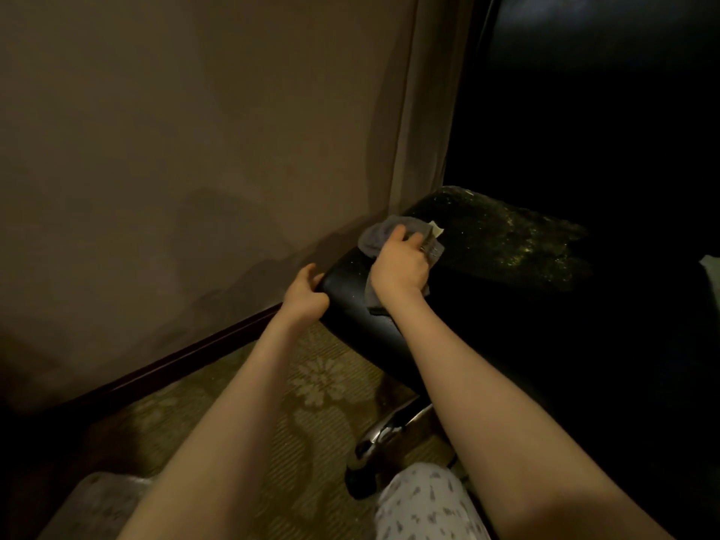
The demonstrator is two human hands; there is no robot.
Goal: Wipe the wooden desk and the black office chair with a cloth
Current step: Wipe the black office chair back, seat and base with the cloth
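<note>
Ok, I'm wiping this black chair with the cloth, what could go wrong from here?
1. The chair stands on a chrome base that may roll or swivel; only your left hand grips its edge.
2. The speckled patch beyond the cloth under your right hand looks like flaking; rubbing could spread it.

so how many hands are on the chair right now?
2. The left hand grips the left edge of the black office chair; the right hand holds the grey cloth against its top. Neither is hidden.
</note>
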